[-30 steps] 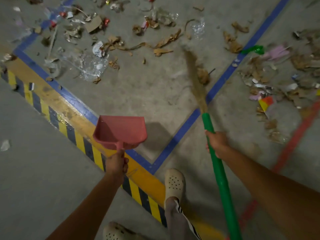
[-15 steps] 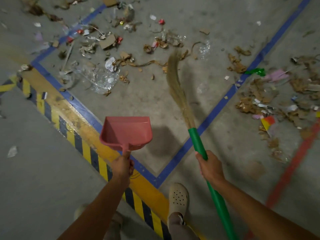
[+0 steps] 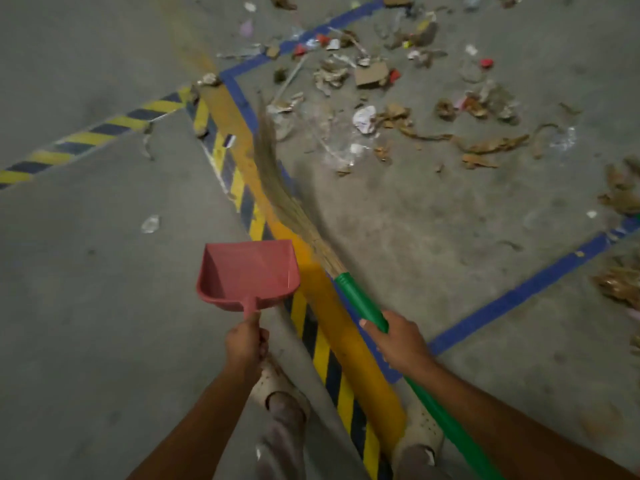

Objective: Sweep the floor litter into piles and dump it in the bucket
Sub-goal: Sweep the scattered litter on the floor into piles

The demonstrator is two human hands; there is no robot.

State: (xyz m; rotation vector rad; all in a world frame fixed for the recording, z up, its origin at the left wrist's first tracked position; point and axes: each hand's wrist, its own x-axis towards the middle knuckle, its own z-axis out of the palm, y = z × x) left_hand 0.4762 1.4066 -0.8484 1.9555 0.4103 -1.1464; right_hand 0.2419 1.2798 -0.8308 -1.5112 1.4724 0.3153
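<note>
My left hand (image 3: pixel 245 345) grips the handle of a red plastic dustpan (image 3: pixel 248 274), held level above the floor with nothing in it. My right hand (image 3: pixel 398 341) is closed around the green handle of a broom (image 3: pixel 360 299); its straw bristles (image 3: pixel 277 178) point up and left over the yellow floor stripe. Scattered litter (image 3: pixel 374 98) of cardboard scraps, paper, clear plastic and red caps lies on the concrete beyond the blue line. More brown scraps (image 3: pixel 620 192) lie at the right edge. No bucket is in view.
A yellow stripe with black-and-yellow hazard tape (image 3: pixel 325 348) and a blue line (image 3: pixel 519 292) cross the grey concrete floor. My feet in pale clogs (image 3: pixel 277 386) stand on either side of the stripe. A small pale scrap (image 3: pixel 150 224) lies alone on the left.
The view has swung left and I have stepped towards the stripe. The broom bristles swept from the middle of the blue-lined area leftward to the yellow stripe. The dustpan stays held in front.
</note>
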